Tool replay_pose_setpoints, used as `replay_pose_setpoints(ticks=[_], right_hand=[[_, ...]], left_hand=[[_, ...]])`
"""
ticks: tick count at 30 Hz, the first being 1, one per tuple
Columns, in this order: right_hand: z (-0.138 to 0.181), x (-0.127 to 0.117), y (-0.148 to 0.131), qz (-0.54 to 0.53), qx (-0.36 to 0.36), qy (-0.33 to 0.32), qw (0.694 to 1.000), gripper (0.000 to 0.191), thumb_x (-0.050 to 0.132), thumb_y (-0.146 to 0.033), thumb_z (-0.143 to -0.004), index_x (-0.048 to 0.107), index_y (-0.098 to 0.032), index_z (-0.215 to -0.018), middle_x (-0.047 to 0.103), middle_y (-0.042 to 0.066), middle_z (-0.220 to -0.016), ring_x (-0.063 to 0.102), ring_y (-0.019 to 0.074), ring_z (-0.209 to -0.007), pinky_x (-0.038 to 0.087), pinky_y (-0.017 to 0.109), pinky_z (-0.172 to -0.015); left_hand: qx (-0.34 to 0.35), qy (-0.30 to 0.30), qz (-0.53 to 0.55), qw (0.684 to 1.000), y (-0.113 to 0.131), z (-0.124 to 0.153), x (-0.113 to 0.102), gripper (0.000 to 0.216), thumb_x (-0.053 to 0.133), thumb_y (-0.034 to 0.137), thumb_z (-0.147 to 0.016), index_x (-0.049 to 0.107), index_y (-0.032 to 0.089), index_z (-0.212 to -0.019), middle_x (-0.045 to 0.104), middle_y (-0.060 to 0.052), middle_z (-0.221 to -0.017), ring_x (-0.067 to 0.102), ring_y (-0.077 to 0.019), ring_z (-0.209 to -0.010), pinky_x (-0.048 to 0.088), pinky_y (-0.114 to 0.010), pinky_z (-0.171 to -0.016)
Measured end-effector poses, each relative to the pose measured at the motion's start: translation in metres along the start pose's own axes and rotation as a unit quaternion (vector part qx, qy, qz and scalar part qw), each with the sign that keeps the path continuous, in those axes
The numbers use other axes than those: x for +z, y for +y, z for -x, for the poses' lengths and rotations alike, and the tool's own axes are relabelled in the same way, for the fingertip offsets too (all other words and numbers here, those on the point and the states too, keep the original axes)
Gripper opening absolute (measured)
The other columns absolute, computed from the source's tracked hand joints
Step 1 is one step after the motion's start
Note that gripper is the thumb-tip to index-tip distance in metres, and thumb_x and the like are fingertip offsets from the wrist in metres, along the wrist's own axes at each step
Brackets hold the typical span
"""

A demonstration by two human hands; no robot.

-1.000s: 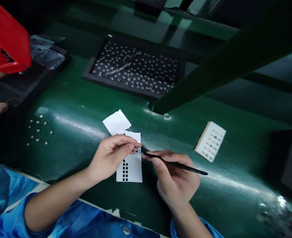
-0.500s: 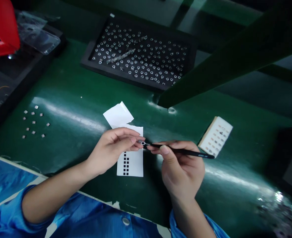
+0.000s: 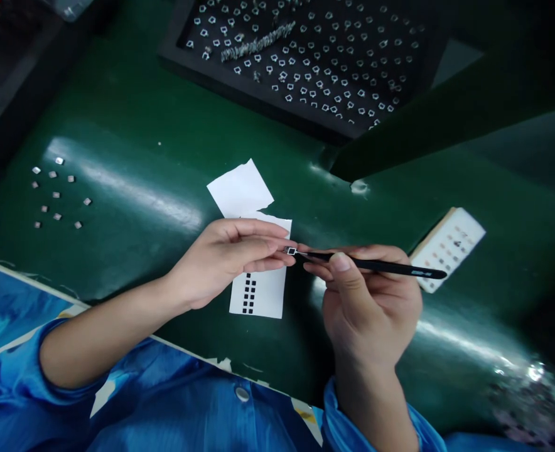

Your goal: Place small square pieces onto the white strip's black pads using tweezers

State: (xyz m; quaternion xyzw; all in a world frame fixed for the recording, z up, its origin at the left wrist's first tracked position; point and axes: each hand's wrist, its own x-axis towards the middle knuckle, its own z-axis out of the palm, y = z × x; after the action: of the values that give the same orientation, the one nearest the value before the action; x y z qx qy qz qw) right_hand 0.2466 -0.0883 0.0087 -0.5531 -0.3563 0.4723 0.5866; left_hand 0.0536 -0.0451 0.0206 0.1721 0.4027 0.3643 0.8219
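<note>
Between the thumb and fingers of my left hand (image 3: 230,257) is a tiny square metal frame (image 3: 290,251) with a dark centre. My right hand (image 3: 376,301) grips black tweezers (image 3: 390,268) like a pen, and their tips meet the small frame at my left fingertips. Whether the tips pinch it or only touch it, I cannot tell. Beneath my left hand lies a white sheet (image 3: 263,301) with rows of small black squares (image 3: 249,295), its upper part covered by my fingers. Another white piece of paper (image 3: 240,188) lies just behind it.
A black tray (image 3: 258,103) at the back holds many small metal frames. Several small square metal pieces (image 3: 56,195) are scattered at left. At right is a white foam block (image 3: 447,248) with small pieces on top. A dark post (image 3: 400,144) rises behind, and shiny small parts (image 3: 532,402) lie front right.
My view has shifted, so the tray and table items sit higher in the picture. Both hands keep their hold, with the frame and tweezer tips still together.
</note>
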Motion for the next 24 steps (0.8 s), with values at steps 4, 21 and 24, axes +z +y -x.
replay_pose_setpoints(ticks=[4,21,24], right_hand=[[0.0002,-0.0021,0.0004,0.019,-0.005,0.0,1.0,0.022,0.092,-0.025,-0.09,0.073,-0.026,-0.101,0.08,-0.003,-0.088,0.084,0.0171,-0.085,0.071,0.025,-0.076],[0.0039,0.0,0.0035,0.058,-0.031,0.007,0.998,0.021,0.089,-0.025,-0.093,0.071,-0.026,-0.102,0.081,-0.003,-0.09,0.085,0.0185,-0.088,0.069,0.026,-0.076],[0.0039,0.0019,0.0024,0.061,-0.039,0.009,0.997,0.02,0.089,-0.023,-0.093,0.07,-0.026,-0.102,0.081,-0.002,-0.091,0.084,0.0184,-0.086,0.069,0.027,-0.075]], left_hand=[[0.006,0.005,-0.015,1.0,0.0002,0.0009,0.0011,0.015,0.087,0.022,-0.088,0.085,0.015,-0.101,0.085,-0.01,-0.107,0.084,-0.0254,-0.099,0.067,-0.043,-0.102],[0.009,0.009,-0.019,1.0,-0.001,0.0018,0.0008,0.015,0.083,0.021,-0.091,0.085,0.015,-0.104,0.085,-0.01,-0.109,0.083,-0.0238,-0.101,0.066,-0.039,-0.102],[0.011,0.006,-0.022,1.0,-0.0008,0.0022,0.0009,0.015,0.082,0.02,-0.091,0.085,0.015,-0.105,0.085,-0.01,-0.108,0.083,-0.0233,-0.101,0.066,-0.039,-0.103]])
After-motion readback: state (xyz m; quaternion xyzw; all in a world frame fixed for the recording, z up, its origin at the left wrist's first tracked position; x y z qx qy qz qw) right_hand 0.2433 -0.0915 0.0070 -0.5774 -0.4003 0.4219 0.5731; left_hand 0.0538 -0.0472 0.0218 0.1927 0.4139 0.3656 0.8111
